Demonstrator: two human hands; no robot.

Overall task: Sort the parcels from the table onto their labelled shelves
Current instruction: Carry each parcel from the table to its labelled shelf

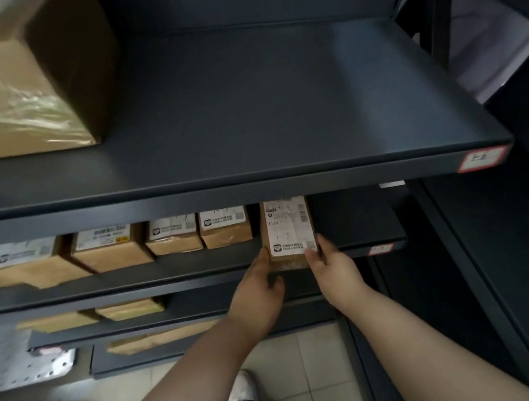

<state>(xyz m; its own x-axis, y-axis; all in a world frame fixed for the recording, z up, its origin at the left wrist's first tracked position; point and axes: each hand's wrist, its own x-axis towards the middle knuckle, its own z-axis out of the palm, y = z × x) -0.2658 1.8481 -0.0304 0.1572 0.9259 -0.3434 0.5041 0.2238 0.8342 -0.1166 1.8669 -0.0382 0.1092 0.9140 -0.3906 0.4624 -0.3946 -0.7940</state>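
A small brown cardboard parcel with a white shipping label on top lies on the second dark shelf, its near end at the shelf's front edge. My left hand grips its left near corner. My right hand grips its right near corner, thumb on the label. To its left on the same shelf stand several similar labelled parcels in a row. A red-bordered shelf label sits on the shelf's front edge right of the parcel.
The upper shelf holds one large taped box at the left and carries a red-bordered label at its right end. Lower shelves hold flat parcels. White plastic mailers lie at lower left. Tiled floor below.
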